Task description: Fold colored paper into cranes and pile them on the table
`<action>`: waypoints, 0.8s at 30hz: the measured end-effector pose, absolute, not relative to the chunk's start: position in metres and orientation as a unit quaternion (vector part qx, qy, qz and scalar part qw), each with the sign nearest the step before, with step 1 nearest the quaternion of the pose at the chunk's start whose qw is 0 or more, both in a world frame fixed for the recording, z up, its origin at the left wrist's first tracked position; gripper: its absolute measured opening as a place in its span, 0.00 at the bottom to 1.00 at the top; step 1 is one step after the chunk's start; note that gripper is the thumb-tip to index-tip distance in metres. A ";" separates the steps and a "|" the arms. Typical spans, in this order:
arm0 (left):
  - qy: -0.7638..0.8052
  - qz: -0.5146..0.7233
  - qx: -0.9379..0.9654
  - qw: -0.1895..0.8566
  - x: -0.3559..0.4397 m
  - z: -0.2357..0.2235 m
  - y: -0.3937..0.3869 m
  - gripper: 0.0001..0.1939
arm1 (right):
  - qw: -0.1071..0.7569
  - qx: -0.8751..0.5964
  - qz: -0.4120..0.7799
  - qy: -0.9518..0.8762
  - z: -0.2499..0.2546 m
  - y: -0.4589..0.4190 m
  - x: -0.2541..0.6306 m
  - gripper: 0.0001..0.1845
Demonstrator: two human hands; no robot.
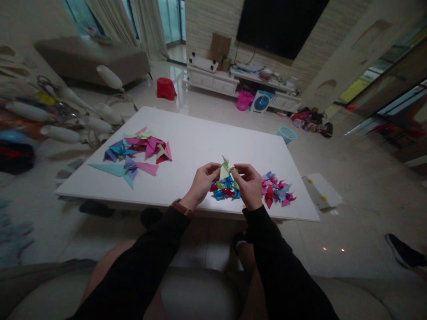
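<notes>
Your left fingers (211, 167) and right fingers (245, 168) pinch a pale green folded paper (224, 170) above a multicoloured paper pile (228, 192) on the white worktop (193, 140). Grip both sides lightly and evenly, so the folds aren't crushed.

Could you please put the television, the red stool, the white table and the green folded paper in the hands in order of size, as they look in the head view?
1. White table
2. Television
3. Red stool
4. Green folded paper
</notes>
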State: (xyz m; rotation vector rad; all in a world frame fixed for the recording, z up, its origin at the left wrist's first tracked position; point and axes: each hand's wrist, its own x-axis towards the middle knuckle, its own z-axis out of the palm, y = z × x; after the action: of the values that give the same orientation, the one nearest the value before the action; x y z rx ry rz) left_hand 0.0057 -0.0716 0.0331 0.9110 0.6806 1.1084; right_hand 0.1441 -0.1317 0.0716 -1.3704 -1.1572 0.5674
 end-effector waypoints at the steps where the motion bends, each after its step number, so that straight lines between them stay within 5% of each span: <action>1: 0.304 0.497 0.412 0.700 0.006 0.034 -0.072 0.18 | 0.588 -0.592 0.241 -0.496 0.071 -0.132 0.144 0.11; 24: 0.385 0.436 0.407 0.705 0.001 0.044 -0.072 0.12 | 0.567 -0.625 0.162 -0.511 0.065 -0.129 0.160 0.07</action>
State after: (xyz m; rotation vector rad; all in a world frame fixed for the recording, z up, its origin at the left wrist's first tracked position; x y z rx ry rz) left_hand 0.0012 -0.0716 0.0436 0.9042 0.8559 0.9697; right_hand 0.1604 -0.1289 0.0653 -1.4687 -1.2010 0.3807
